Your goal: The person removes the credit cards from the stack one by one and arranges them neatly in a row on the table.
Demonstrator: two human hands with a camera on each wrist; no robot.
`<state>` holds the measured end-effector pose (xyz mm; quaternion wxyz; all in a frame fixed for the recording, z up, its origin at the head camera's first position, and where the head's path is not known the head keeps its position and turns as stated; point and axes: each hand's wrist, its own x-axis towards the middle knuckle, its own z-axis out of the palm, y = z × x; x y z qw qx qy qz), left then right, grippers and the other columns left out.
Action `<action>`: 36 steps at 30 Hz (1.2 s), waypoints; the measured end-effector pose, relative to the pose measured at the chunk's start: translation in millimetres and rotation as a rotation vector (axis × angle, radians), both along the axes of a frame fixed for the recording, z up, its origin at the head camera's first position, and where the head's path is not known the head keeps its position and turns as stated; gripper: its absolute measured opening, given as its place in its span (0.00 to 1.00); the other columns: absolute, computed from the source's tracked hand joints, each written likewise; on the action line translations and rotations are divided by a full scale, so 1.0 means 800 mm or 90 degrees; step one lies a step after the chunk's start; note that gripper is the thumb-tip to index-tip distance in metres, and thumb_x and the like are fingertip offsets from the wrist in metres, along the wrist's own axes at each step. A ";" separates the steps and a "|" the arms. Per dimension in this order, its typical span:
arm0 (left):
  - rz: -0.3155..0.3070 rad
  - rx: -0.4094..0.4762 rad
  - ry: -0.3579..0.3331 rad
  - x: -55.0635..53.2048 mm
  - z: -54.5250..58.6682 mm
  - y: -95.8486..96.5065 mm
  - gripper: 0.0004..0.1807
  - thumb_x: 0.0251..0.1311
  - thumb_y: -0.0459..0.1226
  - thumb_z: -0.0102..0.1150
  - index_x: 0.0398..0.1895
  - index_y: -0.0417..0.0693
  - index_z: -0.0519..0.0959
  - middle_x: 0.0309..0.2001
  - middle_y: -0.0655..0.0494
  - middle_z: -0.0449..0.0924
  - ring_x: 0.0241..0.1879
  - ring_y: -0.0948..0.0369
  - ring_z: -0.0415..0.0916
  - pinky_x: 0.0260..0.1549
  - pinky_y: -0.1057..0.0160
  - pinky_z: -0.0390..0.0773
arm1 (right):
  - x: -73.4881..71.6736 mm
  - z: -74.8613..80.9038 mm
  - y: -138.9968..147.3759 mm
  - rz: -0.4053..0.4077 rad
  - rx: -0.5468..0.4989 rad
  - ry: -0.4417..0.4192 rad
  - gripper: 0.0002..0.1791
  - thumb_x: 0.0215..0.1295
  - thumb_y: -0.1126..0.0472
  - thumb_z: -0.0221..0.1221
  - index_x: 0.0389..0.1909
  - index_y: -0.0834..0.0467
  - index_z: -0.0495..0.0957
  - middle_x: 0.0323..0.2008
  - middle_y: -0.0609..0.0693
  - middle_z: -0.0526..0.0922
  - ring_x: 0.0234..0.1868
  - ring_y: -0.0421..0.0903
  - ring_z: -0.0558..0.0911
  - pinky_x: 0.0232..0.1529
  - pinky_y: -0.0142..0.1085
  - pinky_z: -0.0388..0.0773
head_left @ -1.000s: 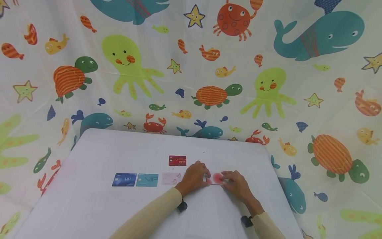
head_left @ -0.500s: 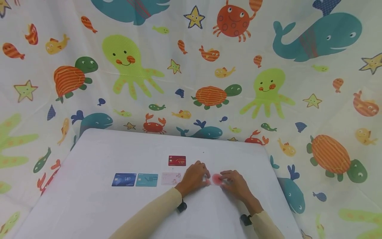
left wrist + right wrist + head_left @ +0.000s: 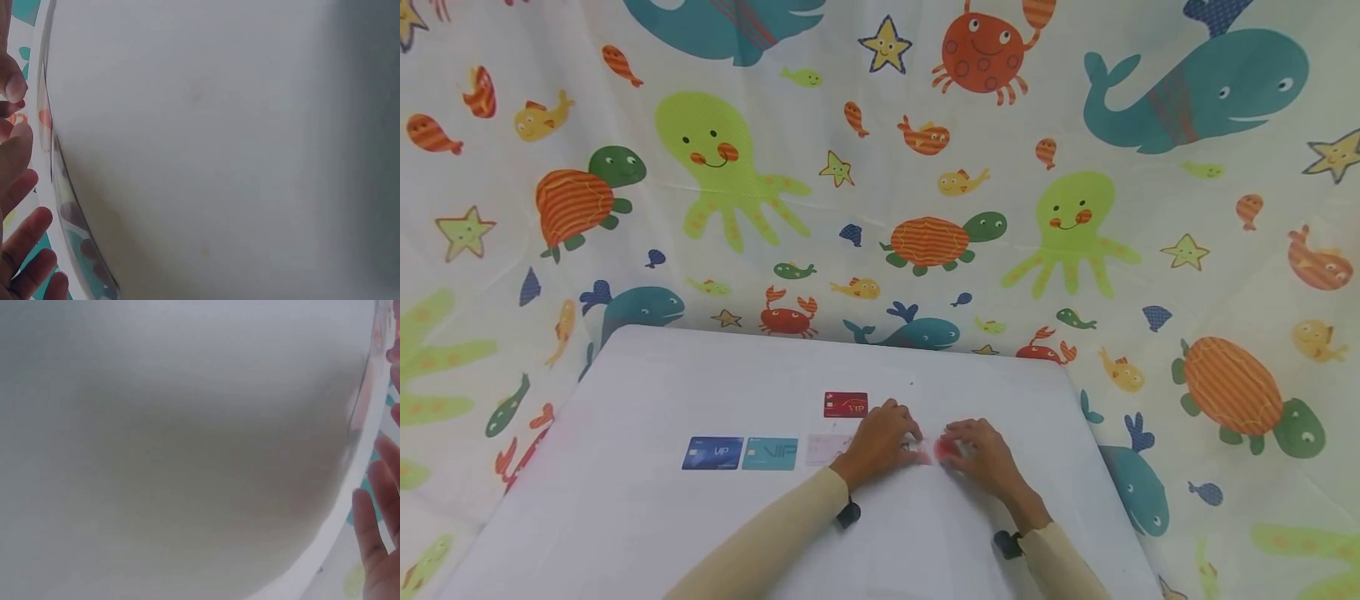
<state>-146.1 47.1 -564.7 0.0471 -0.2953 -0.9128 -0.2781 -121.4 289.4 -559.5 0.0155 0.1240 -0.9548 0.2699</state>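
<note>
A pale card with red and pink patches (image 3: pixel 927 452) lies on the white table between the two hands, partly covered by their fingers. The left hand (image 3: pixel 880 442) pinches its left side with curved fingers. At its right side, over the red patch, the right hand (image 3: pixel 987 454) grips the card with thumb and fingers. Left of the hands a pale pink card (image 3: pixel 826 448) shows, its right end hidden behind the left hand. Beyond it is a red VIP card (image 3: pixel 846 405). In both wrist views only fingertips of the hands appear, at the frame edge.
A teal VIP card (image 3: pixel 771 454) and a blue VIP card (image 3: pixel 713 453) continue the row to the left. The white table (image 3: pixel 625 525) has a rounded far edge, and a curtain with sea animals (image 3: pixel 925 242) hangs behind it.
Both hands have shifted, the left slightly left and the right further left over the red patch, covering more of it. The other cards have stayed in place.
</note>
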 end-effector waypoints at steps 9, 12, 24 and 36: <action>0.022 0.030 -0.026 -0.008 -0.002 -0.016 0.19 0.55 0.51 0.82 0.48 0.59 0.92 0.50 0.61 0.90 0.52 0.61 0.80 0.54 0.59 0.85 | -0.011 0.002 -0.013 -0.003 -0.022 -0.031 0.18 0.60 0.54 0.78 0.52 0.45 0.91 0.57 0.40 0.88 0.50 0.40 0.83 0.52 0.36 0.84; 0.032 0.032 -0.030 -0.011 -0.003 -0.023 0.20 0.53 0.51 0.82 0.49 0.59 0.92 0.50 0.62 0.90 0.53 0.61 0.80 0.56 0.58 0.85 | -0.014 0.001 -0.017 -0.007 -0.026 -0.040 0.18 0.60 0.54 0.78 0.52 0.44 0.91 0.57 0.39 0.88 0.50 0.39 0.82 0.52 0.36 0.84; 0.058 0.039 -0.033 -0.018 -0.004 -0.052 0.18 0.55 0.50 0.81 0.48 0.58 0.92 0.50 0.61 0.89 0.53 0.61 0.79 0.57 0.55 0.85 | -0.017 0.004 -0.037 -0.001 -0.076 -0.050 0.18 0.62 0.55 0.77 0.54 0.46 0.90 0.56 0.40 0.87 0.48 0.42 0.84 0.49 0.34 0.87; 0.083 0.005 -0.006 -0.023 -0.011 -0.082 0.18 0.56 0.52 0.81 0.48 0.59 0.92 0.49 0.60 0.90 0.51 0.59 0.79 0.55 0.55 0.85 | -0.027 0.001 -0.057 0.010 -0.079 -0.050 0.18 0.63 0.55 0.76 0.54 0.45 0.90 0.56 0.39 0.87 0.50 0.41 0.82 0.52 0.38 0.85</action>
